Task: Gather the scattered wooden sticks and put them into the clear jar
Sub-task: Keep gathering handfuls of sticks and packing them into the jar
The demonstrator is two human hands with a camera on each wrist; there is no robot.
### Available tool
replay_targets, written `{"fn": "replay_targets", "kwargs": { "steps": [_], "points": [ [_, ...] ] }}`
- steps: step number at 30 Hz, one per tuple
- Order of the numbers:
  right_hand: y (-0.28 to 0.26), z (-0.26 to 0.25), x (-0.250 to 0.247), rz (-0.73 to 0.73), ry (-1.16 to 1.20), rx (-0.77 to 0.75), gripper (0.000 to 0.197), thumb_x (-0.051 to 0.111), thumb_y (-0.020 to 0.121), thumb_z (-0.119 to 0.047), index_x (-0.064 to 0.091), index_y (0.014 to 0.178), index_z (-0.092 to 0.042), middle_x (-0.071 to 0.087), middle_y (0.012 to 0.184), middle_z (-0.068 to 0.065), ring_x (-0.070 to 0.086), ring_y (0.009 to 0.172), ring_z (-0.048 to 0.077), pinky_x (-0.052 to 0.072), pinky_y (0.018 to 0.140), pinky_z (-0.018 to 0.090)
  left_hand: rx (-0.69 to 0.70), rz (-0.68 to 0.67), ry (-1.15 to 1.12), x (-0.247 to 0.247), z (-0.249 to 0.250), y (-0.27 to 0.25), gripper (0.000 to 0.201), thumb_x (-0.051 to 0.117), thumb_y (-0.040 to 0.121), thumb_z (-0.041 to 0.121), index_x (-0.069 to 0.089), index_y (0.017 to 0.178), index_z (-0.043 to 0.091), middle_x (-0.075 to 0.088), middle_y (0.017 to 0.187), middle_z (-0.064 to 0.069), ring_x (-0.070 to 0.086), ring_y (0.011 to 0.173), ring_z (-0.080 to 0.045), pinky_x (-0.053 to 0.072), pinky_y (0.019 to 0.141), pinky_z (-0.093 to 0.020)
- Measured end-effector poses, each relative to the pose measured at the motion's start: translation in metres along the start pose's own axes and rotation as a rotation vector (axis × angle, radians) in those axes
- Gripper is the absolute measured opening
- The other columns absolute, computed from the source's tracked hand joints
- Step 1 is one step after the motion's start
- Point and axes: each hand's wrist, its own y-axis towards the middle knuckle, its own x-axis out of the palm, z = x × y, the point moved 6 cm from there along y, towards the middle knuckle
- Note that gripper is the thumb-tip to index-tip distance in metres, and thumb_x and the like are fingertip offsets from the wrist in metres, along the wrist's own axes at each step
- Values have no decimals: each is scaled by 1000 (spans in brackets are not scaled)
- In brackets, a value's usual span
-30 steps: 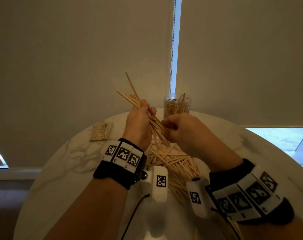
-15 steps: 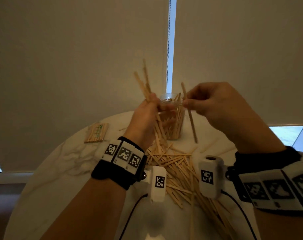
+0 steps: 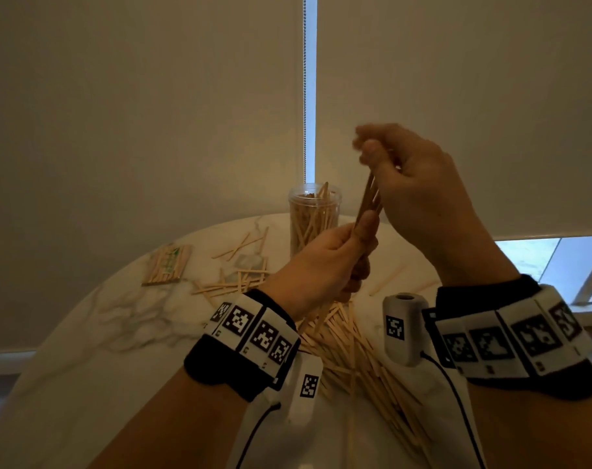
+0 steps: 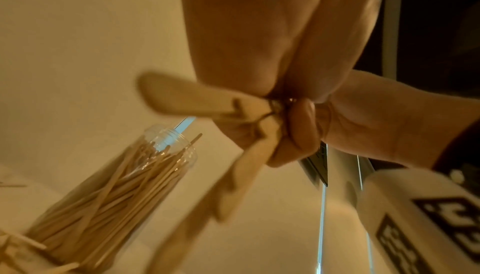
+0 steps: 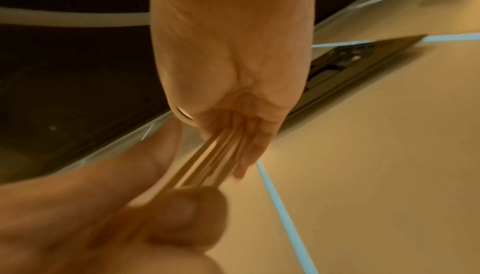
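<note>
Since half a second ago the right hand [image 3: 419,194] has risen above the jar's mouth and now pinches the top of a small bundle of pale wooden sticks [image 3: 367,201], while the left hand [image 3: 325,262], which was spread with a loose fan of sticks, has closed its grip low on that same bundle; the head camera has also tipped, so more of the worktop's left side shows

Both grips are clamped on the bundle: the left wrist view shows the left fingers curled tight round stick ends, and the right wrist view shows the right fingertips [image 5: 249,151] drawn along parallel sticks. To do this step well, I judge the right hand should square the sticks so their ends line up, keep them near upright, then carry them left and far to the tall clear plastic jar [image 3: 314,218], which stands just beyond the left hand and is already well filled; a splayed bundle could catch on the rim or on sticks poking out

From left to right on the round white marble-patterned worktop [image 3: 125,319]: a flat packet of sticks [image 3: 167,265] at far left, a few strays, the jar, then the large heap of scattered sticks [image 3: 352,346] near the wrists. Behind hang beige roller blinds [image 3: 135,113] with a bright gap and bead chain between them, and daylight at lower right
</note>
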Motion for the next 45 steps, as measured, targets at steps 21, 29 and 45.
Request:
{"fn": "replay_targets", "kwargs": {
  "steps": [21, 29, 45],
  "points": [
    [-46, 7, 87, -878, 209, 339, 20, 69, 90, -22, 63, 102, -7, 64, 81, 8, 59, 63, 21, 54, 64, 30, 257, 578, -623, -71, 16, -8, 30, 41, 106, 35, 53, 92, 11, 65, 80, -8, 65, 70, -21, 56, 69, -36],
    [-26, 3, 78, -576, -72, 59, 36, 44, 101, -46, 55, 129, -26, 68, 100, -2, 66, 87, 13, 57, 81, 38, 156, 385, -461, -61, 13, 0, 47, 38, 107, 36, 45, 132, -2, 70, 122, -11, 66, 115, -23, 52, 94, -35],
    [-45, -15, 80, -841, -253, 64, 26, 44, 102, -47, 54, 87, -27, 56, 74, -6, 52, 65, 7, 37, 58, 23, 80, 460, -510, -108, 36, -31, 42, 43, 103, 40, 60, 119, 4, 72, 114, -17, 71, 104, -29, 57, 90, -41]
  ]
}}
